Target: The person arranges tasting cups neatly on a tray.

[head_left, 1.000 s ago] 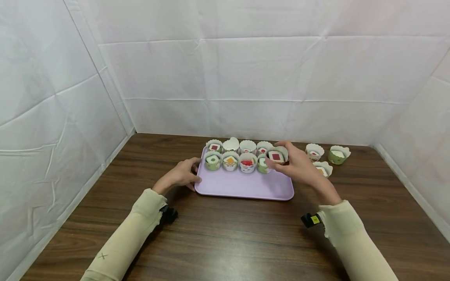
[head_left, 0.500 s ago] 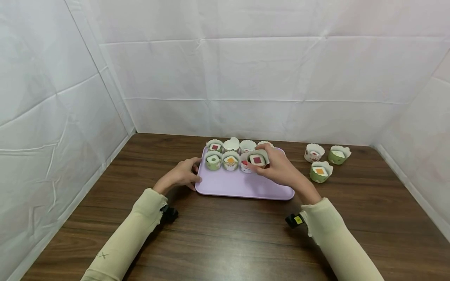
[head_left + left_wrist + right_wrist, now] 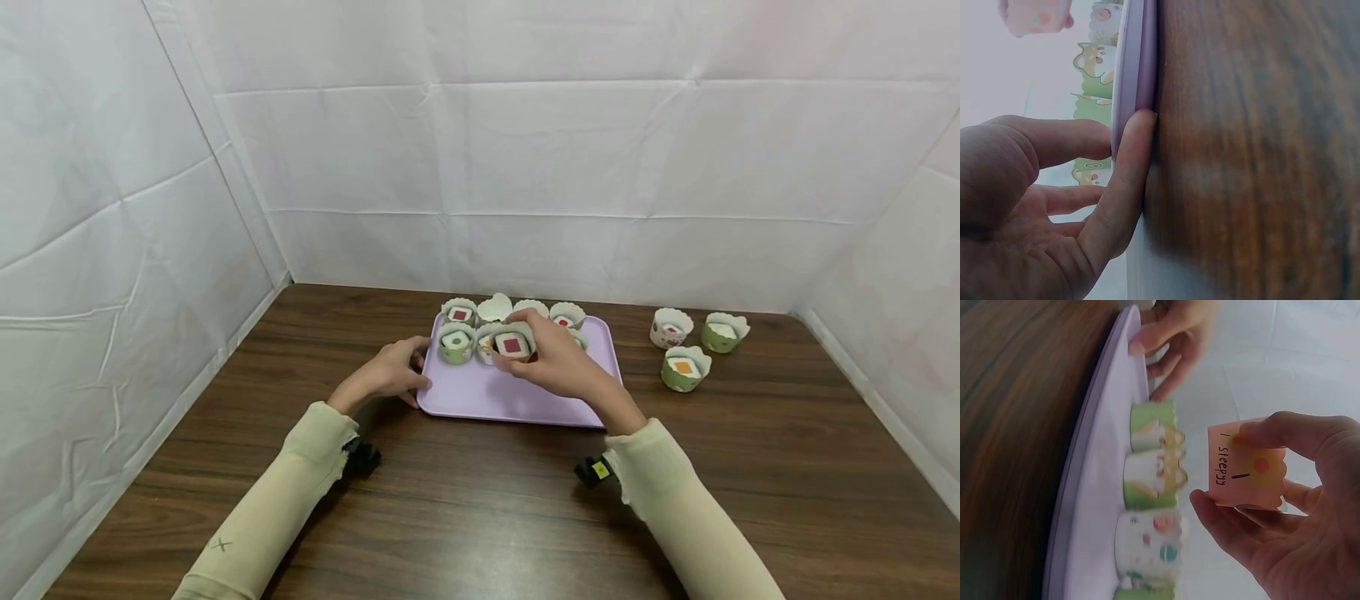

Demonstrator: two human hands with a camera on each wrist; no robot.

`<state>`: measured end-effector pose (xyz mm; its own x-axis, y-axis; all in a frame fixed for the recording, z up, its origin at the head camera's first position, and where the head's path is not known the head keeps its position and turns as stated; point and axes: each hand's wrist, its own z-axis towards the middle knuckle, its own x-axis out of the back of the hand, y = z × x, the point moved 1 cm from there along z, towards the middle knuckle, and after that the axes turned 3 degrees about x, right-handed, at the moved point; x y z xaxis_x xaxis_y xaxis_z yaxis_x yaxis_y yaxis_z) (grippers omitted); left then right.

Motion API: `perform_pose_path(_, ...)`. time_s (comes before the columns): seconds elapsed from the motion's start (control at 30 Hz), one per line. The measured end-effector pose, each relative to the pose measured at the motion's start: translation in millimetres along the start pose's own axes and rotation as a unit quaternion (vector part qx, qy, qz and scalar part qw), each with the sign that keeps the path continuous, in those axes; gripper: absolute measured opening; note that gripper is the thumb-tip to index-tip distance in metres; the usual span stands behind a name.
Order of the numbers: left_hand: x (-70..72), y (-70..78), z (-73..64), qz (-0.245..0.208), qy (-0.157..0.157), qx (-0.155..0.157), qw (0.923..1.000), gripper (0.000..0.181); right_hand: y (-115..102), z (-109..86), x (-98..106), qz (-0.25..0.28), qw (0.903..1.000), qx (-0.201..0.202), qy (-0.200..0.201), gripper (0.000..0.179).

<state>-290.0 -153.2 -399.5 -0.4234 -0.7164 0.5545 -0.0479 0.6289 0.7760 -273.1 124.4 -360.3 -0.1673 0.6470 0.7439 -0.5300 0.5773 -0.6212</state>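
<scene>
In the head view my right hand holds a pink paper cupcake cup over the front row of cups, with a white square and red centre inside it. The right wrist view shows thumb and fingers gripping this cup, printed "I sleepyy", raised above the lilac tray. My left hand grips the left end of the tray; close up, thumb and fingers sit at its rim. Green cups such as this one stand in two rows along the tray's back; my right hand partly hides them.
Three filled paper cups stand on the wooden table right of the tray: a white printed one, a green one and another green one with an orange square. White sheeting encloses the back and sides.
My right hand has carried the pink cupcake cup leftward over the tray, from its right part to above the second front cup. The left hand has stayed at the tray's left end.
</scene>
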Motion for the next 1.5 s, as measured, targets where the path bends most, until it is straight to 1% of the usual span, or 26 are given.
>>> perform_pose_path(0.17, -0.1, -0.4, -0.1, 0.003, 0.001, 0.003, 1.0, 0.078, -9.4, 9.8, -13.4, 0.011, 0.9998, 0.003, -0.014, 0.065)
perform_pose_path(0.4, -1.1, 0.7, 0.3, 0.006, 0.0, -0.005, 1.0, 0.077, -18.5, 18.1, -28.3, -0.02, 0.9995, 0.015, -0.018, 0.065)
perform_pose_path(0.57, -1.0, 0.9, -1.2, 0.003, 0.0, -0.007, 1.0, 0.076, -20.5, 23.5, -41.6, -0.005, 0.9994, 0.018, -0.03, 0.064)
perform_pose_path(0.67, -0.3, 1.1, -2.9, -0.001, 0.0, -0.013, 0.9999, 0.075, -21.5, 26.8, -49.6, -0.008, 0.9992, 0.026, -0.031, 0.063)
perform_pose_path(0.83, 0.8, 0.1, -4.6, -0.011, -0.002, -0.028, 0.9996, 0.066, -23.2, 29.5, -61.1, -0.036, 0.9985, 0.02, -0.038, 0.063)
perform_pose_path(0.97, 1.0, -1.5, -5.6, -0.021, -0.01, -0.038, 0.999, 0.059, -22.9, 30.6, -69.3, -0.043, 0.9978, 0.018, -0.048, 0.062)
perform_pose_path(1.17, 1.5, -1.5, -7.0, -0.019, -0.008, -0.041, 0.999, 0.058, -21.1, 31.5, -77.6, -0.048, 0.9972, 0.03, -0.049, 0.059)
perform_pose_path(1.3, 1.3, -0.9, -7.1, -0.02, -0.009, -0.042, 0.9989, 0.058, -20.9, 30.6, -80.5, -0.053, 0.9969, 0.025, -0.052, 0.06)
perform_pose_path(1.5, 1.3, -1.7, -6.5, -0.019, -0.005, -0.04, 0.999, 0.058, -21.8, 30.1, -83.2, -0.055, 0.9974, 0.016, -0.044, 0.061)
